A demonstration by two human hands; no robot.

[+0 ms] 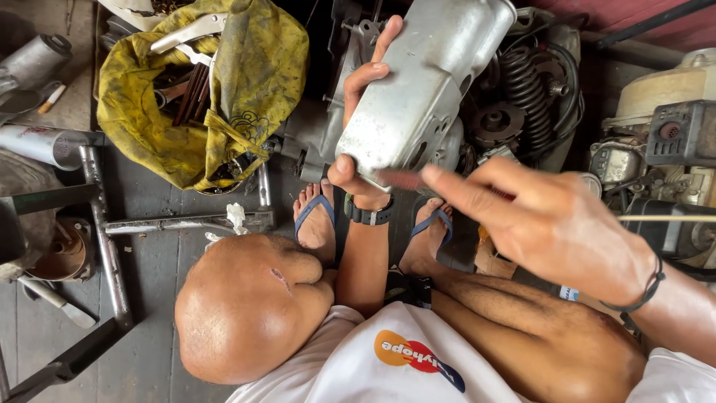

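Grimy grey workshop floor lies under our sandalled feet. Our left hand (365, 119) clamps the silver metal engine cover (421, 89) upright for working, while our right hand (552, 224) pinches a blurred thin tool (406, 179) against its lower edge.

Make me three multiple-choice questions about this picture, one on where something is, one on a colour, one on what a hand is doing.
1. Where does the yellow cloth bag lie?
A. upper left on the floor
B. on the person's knee
C. on top of the engine

2. What colour are the sandal straps?
A. red
B. blue
C. white

3. What is the left hand doing?
A. resting open on the floor
B. gripping the grey metal cover
C. holding the yellow bag

Answers:
1 A, the bag sits upper left, with tools in it.
2 B, blue straps cross both feet.
3 B, its fingers wrap the cover's edge, while the right hand holds a thin tool at its lower rim.
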